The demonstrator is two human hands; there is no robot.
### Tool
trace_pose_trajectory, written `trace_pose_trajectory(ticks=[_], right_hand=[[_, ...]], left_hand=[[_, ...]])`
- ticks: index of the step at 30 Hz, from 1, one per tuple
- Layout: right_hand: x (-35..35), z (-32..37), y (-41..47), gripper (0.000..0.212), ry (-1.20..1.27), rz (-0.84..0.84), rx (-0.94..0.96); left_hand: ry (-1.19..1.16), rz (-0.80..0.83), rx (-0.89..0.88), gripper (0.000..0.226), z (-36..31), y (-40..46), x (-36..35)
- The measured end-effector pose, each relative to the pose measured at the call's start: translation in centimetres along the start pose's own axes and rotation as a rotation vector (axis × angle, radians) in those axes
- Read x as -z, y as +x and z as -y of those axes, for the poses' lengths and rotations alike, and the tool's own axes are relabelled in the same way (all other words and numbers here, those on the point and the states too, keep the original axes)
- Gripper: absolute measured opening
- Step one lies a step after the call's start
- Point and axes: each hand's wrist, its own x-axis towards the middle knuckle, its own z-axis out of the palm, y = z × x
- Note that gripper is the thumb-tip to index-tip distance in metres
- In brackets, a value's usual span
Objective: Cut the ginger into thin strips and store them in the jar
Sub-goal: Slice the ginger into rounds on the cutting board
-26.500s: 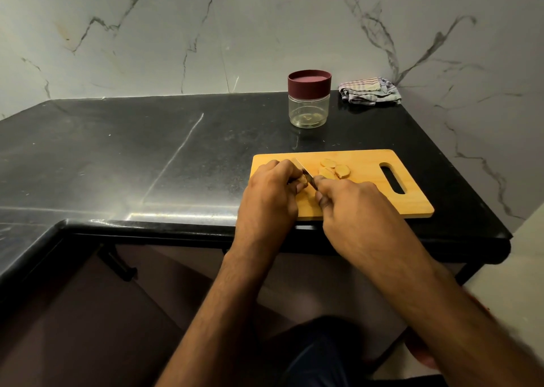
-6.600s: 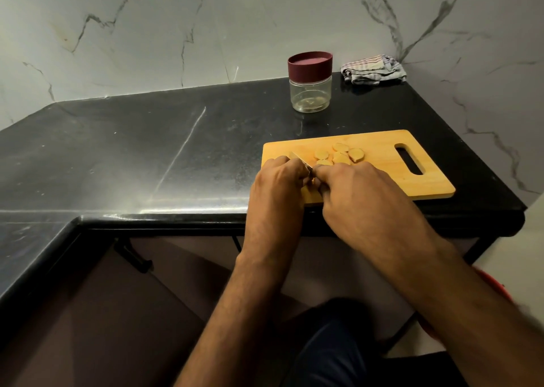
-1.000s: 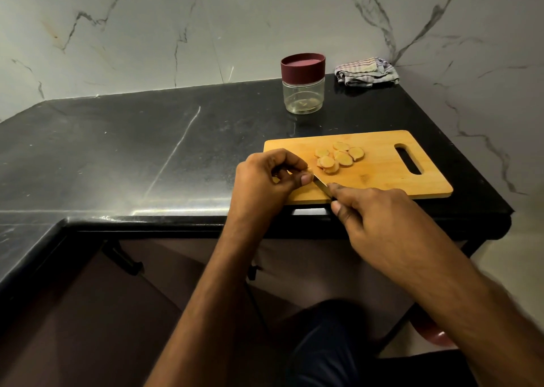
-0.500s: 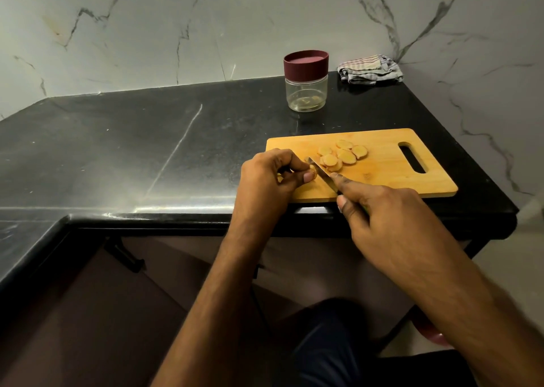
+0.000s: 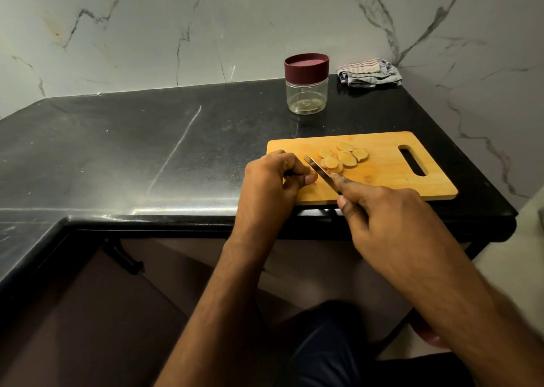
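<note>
Round ginger slices (image 5: 343, 158) on smooth wooden board (image 5: 382, 174)

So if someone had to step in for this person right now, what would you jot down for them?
Right hand: holds the knife, blade angled down beside the slices.
Left hand: fingers curled at the board's left end; whether a ginger stub is in its grip cannot be seen.
Ginger slices: round coins piled mid cutting board.
Jar: behind the board, maroon lid on, looks nearly empty.
Done: ginger sliced into rounds.
Left: cut rounds into thin strips, open jar, fill it, close it.
</note>
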Motion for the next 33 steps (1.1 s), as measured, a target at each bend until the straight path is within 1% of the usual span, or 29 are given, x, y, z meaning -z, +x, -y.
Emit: trace_pose_trajectory(ticks=[11,15,20,29,33], right_hand=[[0.2,-0.7,0.5,0.04,-0.008,0.009,0.007],[0.3,-1.0,1.1,0.038,0.032,0.025,-0.012],[0.3,-1.2,2.0,0.038,0.044,0.065,0.006],[-0.5,-0.8,3.1,0.038,-0.014,0.03,0.008],[-0.4,-1.4,3.1,0.038,0.048,0.052,0.017]], left_hand=[[0.02,0.003,-0.027,0.012,-0.1,0.0,0.2],[0.045,-0.009,-0.047,0.008,-0.2,0.0,0.2],[0.073,-0.018,-0.062,0.007,-0.1,0.1,0.1],[0.075,-0.006,-0.047,0.01,0.0,0.5,0.0],[0.054,-0.017,-0.016,0.008,-0.1,0.5,0.1]])
